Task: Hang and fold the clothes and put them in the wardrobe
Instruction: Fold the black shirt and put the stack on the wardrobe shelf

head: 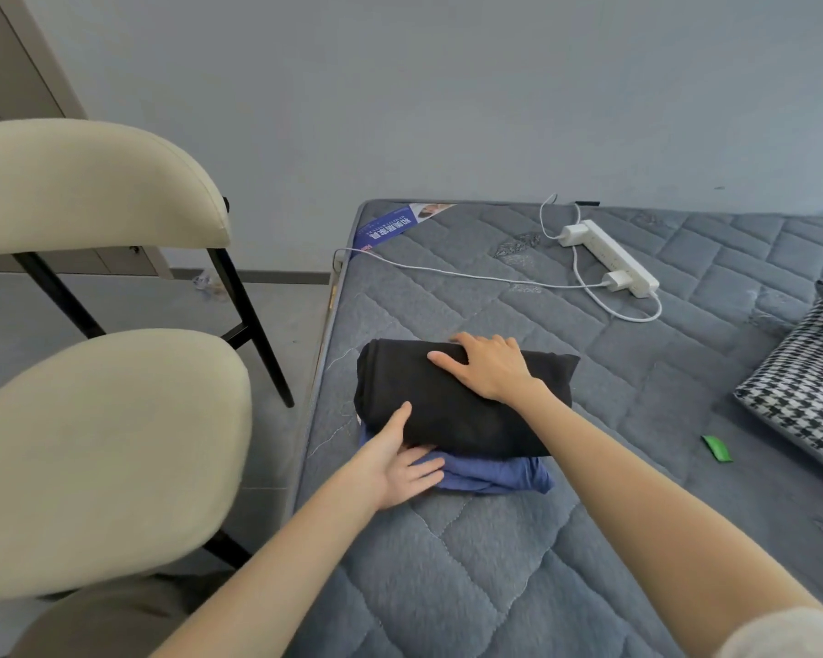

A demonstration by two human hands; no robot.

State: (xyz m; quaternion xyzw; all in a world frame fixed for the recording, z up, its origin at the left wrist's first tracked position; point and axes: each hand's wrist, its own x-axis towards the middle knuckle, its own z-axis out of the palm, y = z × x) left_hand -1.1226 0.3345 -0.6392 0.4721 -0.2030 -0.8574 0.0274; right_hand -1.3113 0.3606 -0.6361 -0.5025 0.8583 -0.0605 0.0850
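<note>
Two bare arms reach out from the bottom of the view over a grey bed [495, 572]. A folded black top [452, 420] lies on the bed near its left edge. It sits on a folded blue cloth [495, 479], which peeks out at the near side.

The left hand [397, 463] is at the near left corner of the pile. Its thumb rests against the side of the black top. Its fingers [424, 470] are nearly straight and a little spread, and they lie on the blue cloth right where the black top ends. The tips may slip in between the two cloths, but that is hard to see.

The right hand [488, 368] lies flat on top of the black top, near its far edge. Its fingers [466, 341] are spread, and the tips bend a little over that far edge.

A cream chair [96, 448] stands just left of the bed. Far back on the bed lies a white plug bar [614, 258] with a white cord [447, 274]. A black and white pillow [799, 396] lies at the right, with a small green thing [717, 448] near it.
</note>
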